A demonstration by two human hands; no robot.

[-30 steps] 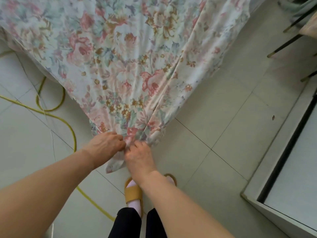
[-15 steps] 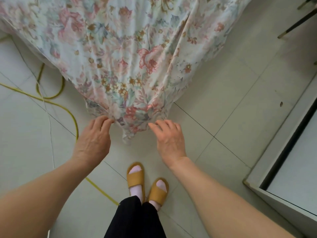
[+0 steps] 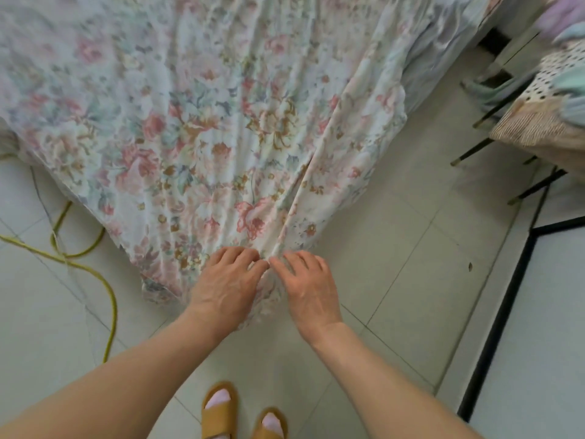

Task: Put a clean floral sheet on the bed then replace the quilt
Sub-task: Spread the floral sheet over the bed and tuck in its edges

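Faded floral sheet point(image 3: 202, 128), creased, gathered.

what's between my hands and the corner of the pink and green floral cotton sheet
Nothing visible. The left hand and right hand both lie directly on the floral sheet at its hanging corner, fingertips nearly meeting at a fold. The yellow cord lies on the floor, off to the left.

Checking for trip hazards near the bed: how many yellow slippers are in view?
2. Both are on the person's feet at the bottom edge: the left slipper and, beside it, the right slipper, partly cut off by the frame.
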